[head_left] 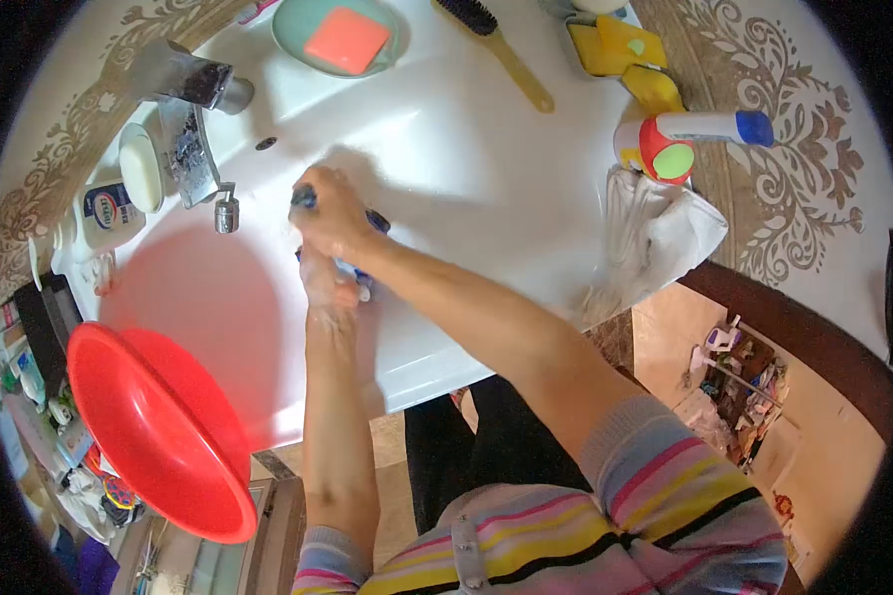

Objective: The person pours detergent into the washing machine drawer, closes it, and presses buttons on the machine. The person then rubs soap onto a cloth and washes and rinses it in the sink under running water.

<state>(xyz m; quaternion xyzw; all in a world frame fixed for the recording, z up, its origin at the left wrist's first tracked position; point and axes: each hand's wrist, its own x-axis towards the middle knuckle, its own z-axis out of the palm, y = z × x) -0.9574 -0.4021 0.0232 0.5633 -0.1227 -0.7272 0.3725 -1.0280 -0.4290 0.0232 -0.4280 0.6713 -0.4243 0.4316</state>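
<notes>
Closest to the lower edge of the frame is the person's striped knit top (536,535), with dark trousers (442,456) beyond it. At the lower left, a red plastic basin (159,436) leans tilted against the rim of the white sink (526,198).

Farther up, left of centre, the two hands meet low over the sink. The left hand (327,281) is closed about the lower part of a dark blue bundle (377,220), though its fingers are partly hidden. The right hand (335,210), just above it, is clenched on the same bundle, whose ends poke out past the knuckles and to the right of the wrist. Blur keeps me from telling what the bundle is.

Beyond, at the upper left, stand the metal tap (187,149), a white bar of soap (141,169) and a labelled white bottle (109,213). Along the far top sit a coral soap (347,40) in a pale green dish (293,45), a long-handled brush (506,69) and, at the upper right, yellow sponges (630,45).
</notes>
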